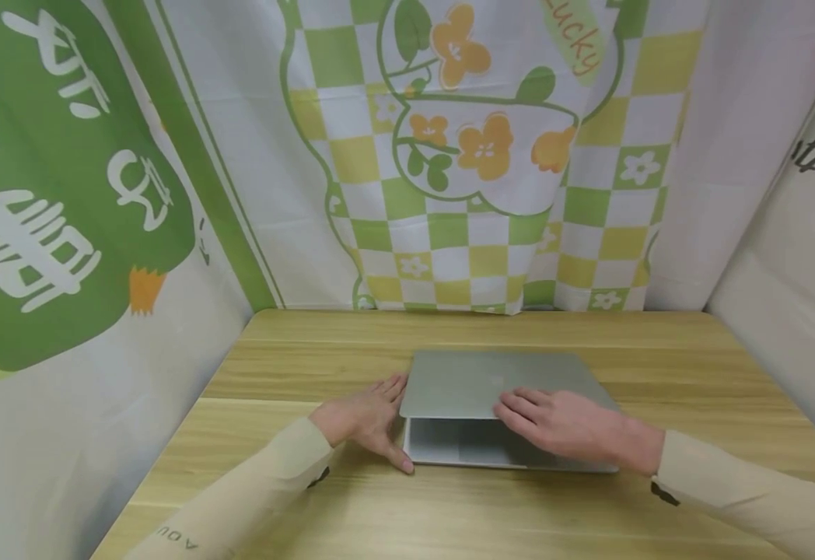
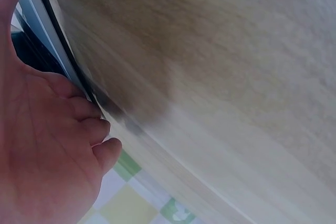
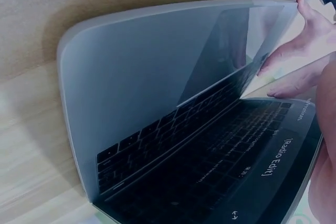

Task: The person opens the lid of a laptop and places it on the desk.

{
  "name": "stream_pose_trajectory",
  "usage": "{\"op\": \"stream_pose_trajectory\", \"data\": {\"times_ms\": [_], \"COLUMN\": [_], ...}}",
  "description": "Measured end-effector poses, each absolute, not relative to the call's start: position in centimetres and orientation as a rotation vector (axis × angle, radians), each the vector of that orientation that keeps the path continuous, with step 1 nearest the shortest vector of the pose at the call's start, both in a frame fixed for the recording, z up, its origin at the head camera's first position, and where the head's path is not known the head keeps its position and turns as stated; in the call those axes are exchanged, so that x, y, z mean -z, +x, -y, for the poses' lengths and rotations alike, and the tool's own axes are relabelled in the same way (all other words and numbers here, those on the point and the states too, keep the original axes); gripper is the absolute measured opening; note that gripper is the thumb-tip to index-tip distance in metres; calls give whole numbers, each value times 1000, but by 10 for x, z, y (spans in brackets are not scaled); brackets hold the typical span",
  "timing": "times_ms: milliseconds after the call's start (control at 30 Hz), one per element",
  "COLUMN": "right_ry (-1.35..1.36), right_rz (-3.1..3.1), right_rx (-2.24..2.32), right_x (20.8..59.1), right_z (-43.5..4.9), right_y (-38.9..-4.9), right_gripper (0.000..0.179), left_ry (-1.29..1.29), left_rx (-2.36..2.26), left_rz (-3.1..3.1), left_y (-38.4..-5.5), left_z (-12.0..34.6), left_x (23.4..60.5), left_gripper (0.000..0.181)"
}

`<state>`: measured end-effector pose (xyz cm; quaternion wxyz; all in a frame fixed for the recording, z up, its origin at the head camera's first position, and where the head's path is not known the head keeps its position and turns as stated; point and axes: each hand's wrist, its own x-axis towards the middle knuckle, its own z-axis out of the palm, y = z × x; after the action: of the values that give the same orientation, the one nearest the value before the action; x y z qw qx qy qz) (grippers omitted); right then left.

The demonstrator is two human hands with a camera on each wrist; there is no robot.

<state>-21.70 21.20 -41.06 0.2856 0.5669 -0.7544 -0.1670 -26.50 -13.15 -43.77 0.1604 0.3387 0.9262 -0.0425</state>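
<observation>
a big cloth (image 1: 442,233) hangs behind the laptop (image 1: 477,381), with green and yellow squares and orange flowers. another cloth, with a big green patch (image 1: 64,187) and white writing, hangs to the laptop's left. the wood table (image 1: 309,513) is under the laptop. the laptop is grey and only part open, with its lid tipped low over its bottom half. two pale sleeves (image 1: 253,474) reach in from in front of the laptop, one on each side. inside the laptop, the dark screen (image 3: 231,166) has small white words, and one bit says "radio edit". the black keys (image 3: 168,140) are next to it. the right hand (image 1: 568,424) is on top of the laptop's lid, by its front edge. its fingers are let out and rest on the lid. i can't tell where its thumb is. the left hand (image 1: 372,420) is at the laptop's left side, fingers straight and loose, thumb touching the front left corner.
</observation>
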Motion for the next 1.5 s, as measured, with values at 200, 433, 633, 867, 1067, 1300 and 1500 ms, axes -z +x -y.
{"op": "stream_pose_trajectory", "data": {"times_ms": [200, 433, 633, 867, 1067, 1300, 1500], "right_ry": [1521, 1514, 1480, 1478, 1482, 1468, 1464], "right_rz": [2090, 2091, 2092, 2112, 2172, 2221, 2268], "right_rx": [398, 282, 188, 141, 125, 145, 150], "right_x": [405, 403, 400, 394, 389, 382, 378], "right_z": [-212, -212, -213, -214, -215, -214, -213], "right_y": [-219, -221, -224, -228, -229, -231, -233], "right_gripper": [67, 50, 56, 58, 42, 61, 64], "left_ry": [954, 997, 1008, 982, 977, 961, 968], "left_rx": [113, 97, 127, 205, 252, 275, 313], "left_rz": [-2643, -2641, -2648, -2658, -2644, -2628, -2611], "left_y": [-265, -264, -262, -265, -267, -267, -267], "left_z": [132, 133, 130, 128, 126, 124, 124], "left_x": [437, 438, 435, 435, 435, 432, 432], "left_gripper": [137, 129, 129, 131, 131, 132, 132]}}
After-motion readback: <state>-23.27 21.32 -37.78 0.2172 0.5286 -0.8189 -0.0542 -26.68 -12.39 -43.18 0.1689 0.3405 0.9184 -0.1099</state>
